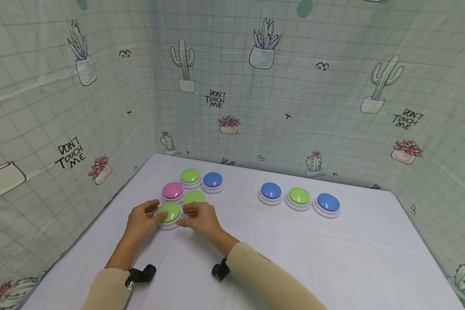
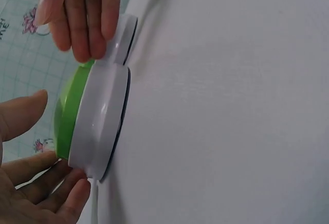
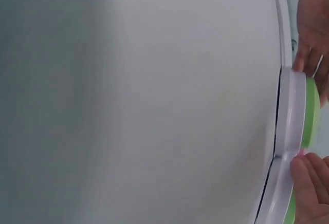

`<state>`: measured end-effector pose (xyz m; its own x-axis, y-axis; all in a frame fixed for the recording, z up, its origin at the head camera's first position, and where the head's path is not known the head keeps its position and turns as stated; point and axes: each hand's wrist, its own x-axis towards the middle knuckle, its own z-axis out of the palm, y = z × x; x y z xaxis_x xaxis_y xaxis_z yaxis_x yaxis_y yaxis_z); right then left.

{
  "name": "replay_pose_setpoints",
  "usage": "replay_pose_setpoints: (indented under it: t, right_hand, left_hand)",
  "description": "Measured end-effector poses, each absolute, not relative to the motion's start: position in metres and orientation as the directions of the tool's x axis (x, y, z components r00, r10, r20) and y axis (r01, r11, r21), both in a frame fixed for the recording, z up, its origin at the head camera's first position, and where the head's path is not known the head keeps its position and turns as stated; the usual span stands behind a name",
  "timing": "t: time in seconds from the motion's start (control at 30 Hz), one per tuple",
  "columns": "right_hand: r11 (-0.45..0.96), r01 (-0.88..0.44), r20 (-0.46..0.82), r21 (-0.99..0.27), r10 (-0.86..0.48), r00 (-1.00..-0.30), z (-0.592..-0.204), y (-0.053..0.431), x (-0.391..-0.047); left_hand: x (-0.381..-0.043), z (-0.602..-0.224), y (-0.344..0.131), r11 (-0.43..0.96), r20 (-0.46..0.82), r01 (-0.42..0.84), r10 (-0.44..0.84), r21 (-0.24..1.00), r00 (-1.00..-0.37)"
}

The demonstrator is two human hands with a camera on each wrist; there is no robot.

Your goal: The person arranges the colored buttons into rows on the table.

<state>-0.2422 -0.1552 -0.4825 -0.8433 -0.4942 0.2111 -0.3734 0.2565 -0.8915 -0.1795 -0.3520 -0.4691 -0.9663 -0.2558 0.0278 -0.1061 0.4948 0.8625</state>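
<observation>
A green-topped push button (image 1: 171,211) with a white round base sits on the table, nearest in a cluster at the left. My left hand (image 1: 139,221) touches the left edge of its base with relaxed fingers; in the left wrist view the thumb stands clear of the green dome. On the other side my right hand (image 1: 203,219) rests with nearly straight fingers beside that button. Those fingers partly cover a second green button (image 1: 194,196). Behind are a pink button (image 1: 173,190), another green button (image 1: 190,175) and a blue button (image 1: 212,179), packed close together.
Farther right, a blue button (image 1: 271,190), a green button (image 1: 299,196) and another blue button (image 1: 328,202) form a row on the white table (image 1: 333,258). Patterned cloth walls (image 1: 240,86) rise along the back and sides.
</observation>
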Motion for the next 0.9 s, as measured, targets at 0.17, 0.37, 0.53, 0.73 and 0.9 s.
replay_pose_setpoints:
  t: [0.17, 0.37, 0.53, 0.73, 0.9]
  right_hand:
    - [0.285, -0.383, 0.188, -0.879, -0.531, -0.826, -0.479, -0.169, -0.240]
    - [0.363, -0.372, 0.136, -0.854, -0.534, -0.834, -0.474, -0.178, -0.241]
    - [0.498, -0.416, 0.123, -0.761, -0.519, -0.846, -0.473, -0.180, -0.244]
    - [0.523, -0.476, 0.182, -0.707, -0.516, -0.837, -0.475, -0.181, -0.245]
    - [0.514, -0.477, 0.188, -0.713, -0.515, -0.836, -0.479, -0.183, -0.245]
  left_hand:
    - [-0.178, -0.474, -0.357, 0.506, 0.005, -0.096, -0.194, 0.857, -0.981]
    - [-0.177, -0.479, -0.362, 0.495, 0.003, -0.082, -0.168, 0.865, -0.986]
    - [-0.179, -0.486, -0.364, 0.425, -0.015, -0.093, -0.183, 0.900, -0.983]
    - [-0.182, -0.488, -0.366, 0.365, -0.033, -0.116, -0.225, 0.924, -0.974]
    - [-0.178, -0.487, -0.371, 0.381, -0.043, -0.129, -0.227, 0.915, -0.973]
